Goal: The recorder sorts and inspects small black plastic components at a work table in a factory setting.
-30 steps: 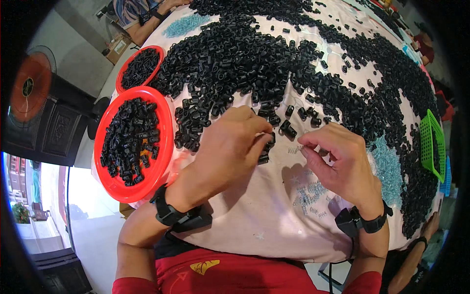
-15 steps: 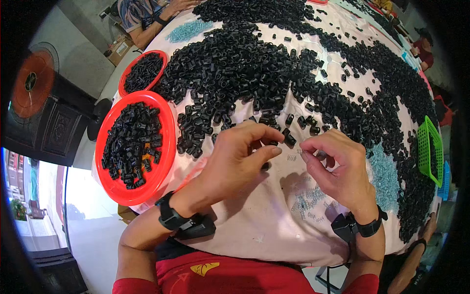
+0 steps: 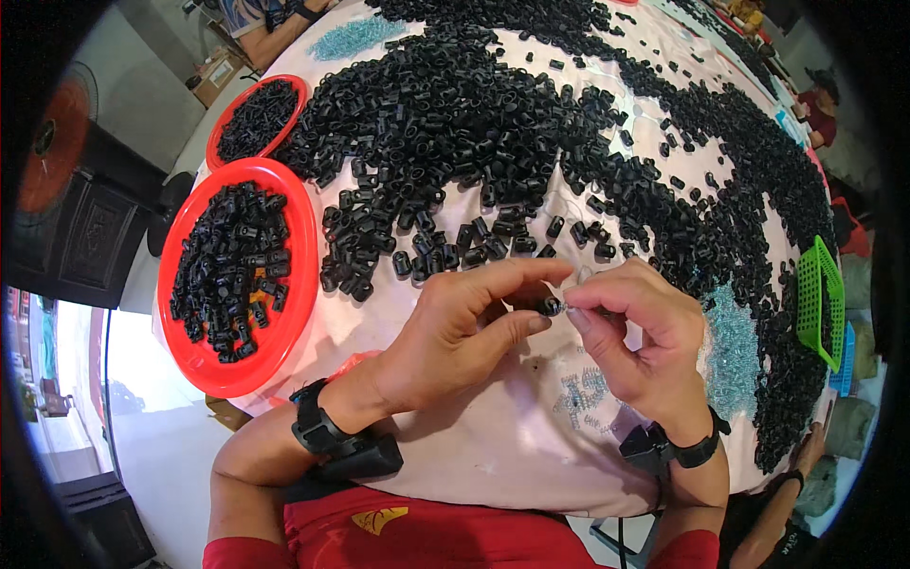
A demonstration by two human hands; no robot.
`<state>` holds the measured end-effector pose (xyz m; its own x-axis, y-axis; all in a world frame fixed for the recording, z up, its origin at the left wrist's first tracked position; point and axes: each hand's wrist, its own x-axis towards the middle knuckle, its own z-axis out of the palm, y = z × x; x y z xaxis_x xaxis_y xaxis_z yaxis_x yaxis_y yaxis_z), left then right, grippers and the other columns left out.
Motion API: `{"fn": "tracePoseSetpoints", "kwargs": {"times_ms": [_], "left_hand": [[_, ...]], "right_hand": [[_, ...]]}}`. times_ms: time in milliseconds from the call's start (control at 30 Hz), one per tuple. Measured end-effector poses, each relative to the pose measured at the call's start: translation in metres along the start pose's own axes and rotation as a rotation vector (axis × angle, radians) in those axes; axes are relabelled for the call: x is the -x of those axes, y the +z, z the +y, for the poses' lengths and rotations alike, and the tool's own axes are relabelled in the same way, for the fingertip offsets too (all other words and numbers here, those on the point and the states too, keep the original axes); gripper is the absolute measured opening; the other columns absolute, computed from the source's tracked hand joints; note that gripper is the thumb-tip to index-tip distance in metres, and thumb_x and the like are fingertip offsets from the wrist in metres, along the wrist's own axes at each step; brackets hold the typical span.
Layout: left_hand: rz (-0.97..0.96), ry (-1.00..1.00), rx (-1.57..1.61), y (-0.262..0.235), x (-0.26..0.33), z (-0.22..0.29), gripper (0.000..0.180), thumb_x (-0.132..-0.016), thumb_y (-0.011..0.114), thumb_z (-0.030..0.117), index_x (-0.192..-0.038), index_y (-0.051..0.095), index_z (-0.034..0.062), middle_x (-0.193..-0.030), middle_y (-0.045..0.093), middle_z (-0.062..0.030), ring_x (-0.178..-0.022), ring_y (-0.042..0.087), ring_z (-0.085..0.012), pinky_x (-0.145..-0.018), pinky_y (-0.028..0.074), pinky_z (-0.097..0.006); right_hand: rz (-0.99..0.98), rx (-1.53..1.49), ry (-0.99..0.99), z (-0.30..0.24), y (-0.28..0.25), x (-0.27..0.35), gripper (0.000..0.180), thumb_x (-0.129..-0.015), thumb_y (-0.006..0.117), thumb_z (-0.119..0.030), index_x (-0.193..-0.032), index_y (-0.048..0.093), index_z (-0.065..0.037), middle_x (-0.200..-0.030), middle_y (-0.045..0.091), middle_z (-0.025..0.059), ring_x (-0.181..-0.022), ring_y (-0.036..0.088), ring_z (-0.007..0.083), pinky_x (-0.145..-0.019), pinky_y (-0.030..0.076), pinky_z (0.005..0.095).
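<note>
My left hand [image 3: 464, 322] is closed on a small hollow black plastic piece [image 3: 550, 306], holding it between thumb and fingers above the table. My right hand [image 3: 643, 332] is pinched, its fingertips right at the open end of that piece. Whatever lies in the pinch is too small to make out. Several thin metal springs [image 3: 580, 396] lie on the pale pink cloth [image 3: 474, 446] below my right hand. Beyond both hands spreads a big heap of similar black plastic pieces [image 3: 427, 123].
To the left stand a red basket [image 3: 308, 313] of black parts and a smaller red basket [image 3: 216, 142] of thin black parts. Bluish springs [image 3: 730, 351] are piled at right, near a green basket [image 3: 810, 294]. Other people's arms [image 3: 275, 43] show at the table's edges.
My hands have come together, with the right fingertips now meeting the black piece in my left hand. The view has shifted slightly, moving the baskets toward the left.
</note>
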<state>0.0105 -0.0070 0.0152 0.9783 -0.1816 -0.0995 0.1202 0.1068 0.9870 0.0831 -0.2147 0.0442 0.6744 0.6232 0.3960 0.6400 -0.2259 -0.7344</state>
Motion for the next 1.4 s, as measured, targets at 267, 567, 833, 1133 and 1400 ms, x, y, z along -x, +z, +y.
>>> {"fn": "tracePoseSetpoints", "kwargs": {"times_ms": [267, 567, 833, 1133, 1400], "left_hand": [[0.014, 0.040, -0.094, 0.001, -0.001, -0.005, 0.032, -0.099, 0.061, -0.003, -0.131, 0.057, 0.0006, -0.120, 0.067, -0.0064, -0.109, 0.064, -0.0100, -0.091, 0.054, -0.027], [0.091, 0.114, 0.017, 0.006, -0.004, -0.011, 0.026, -0.095, 0.062, -0.006, -0.120, 0.061, -0.0011, -0.106, 0.070, -0.0074, -0.098, 0.067, -0.0105, -0.089, 0.057, -0.027], [-0.015, -0.080, 0.307, -0.006, -0.005, -0.002, 0.029, -0.098, 0.065, 0.001, -0.128, 0.062, 0.0021, -0.117, 0.071, -0.0074, -0.097, 0.067, -0.0098, -0.086, 0.055, -0.025], [0.142, -0.063, 0.340, -0.016, -0.005, -0.004, 0.023, -0.099, 0.067, 0.006, -0.122, 0.065, 0.0045, -0.114, 0.073, -0.0089, -0.092, 0.070, -0.0101, -0.070, 0.052, -0.020], [0.064, -0.202, 0.265, -0.011, -0.006, -0.001, 0.017, -0.100, 0.066, 0.004, -0.117, 0.064, 0.0044, -0.114, 0.072, -0.0064, -0.094, 0.070, -0.0103, -0.070, 0.053, -0.021]], "right_hand": [[-0.032, 0.136, -0.092, 0.002, -0.002, -0.002, 0.032, -0.075, 0.076, 0.011, -0.103, 0.076, -0.004, -0.089, 0.072, 0.0100, -0.075, 0.066, 0.0245, -0.064, 0.053, 0.0329], [-0.045, 0.183, -0.141, 0.003, -0.004, -0.004, 0.041, -0.072, 0.075, 0.011, -0.109, 0.077, -0.005, -0.095, 0.071, 0.0112, -0.075, 0.066, 0.0269, -0.065, 0.054, 0.0343], [0.015, 0.346, -0.103, 0.015, -0.013, -0.007, 0.027, -0.083, 0.072, 0.003, -0.110, 0.075, -0.002, -0.098, 0.069, 0.0140, -0.085, 0.065, 0.0301, -0.071, 0.053, 0.0379], [-0.048, 0.470, -0.045, 0.042, -0.013, -0.006, 0.030, -0.091, 0.067, -0.004, -0.121, 0.070, -0.002, -0.108, 0.065, 0.0148, -0.093, 0.061, 0.0337, -0.079, 0.052, 0.0413], [-0.095, 0.582, -0.055, 0.056, -0.011, -0.011, 0.033, -0.089, 0.064, 0.002, -0.122, 0.068, 0.001, -0.114, 0.064, 0.0166, -0.100, 0.058, 0.0350, -0.085, 0.051, 0.0431]]}}
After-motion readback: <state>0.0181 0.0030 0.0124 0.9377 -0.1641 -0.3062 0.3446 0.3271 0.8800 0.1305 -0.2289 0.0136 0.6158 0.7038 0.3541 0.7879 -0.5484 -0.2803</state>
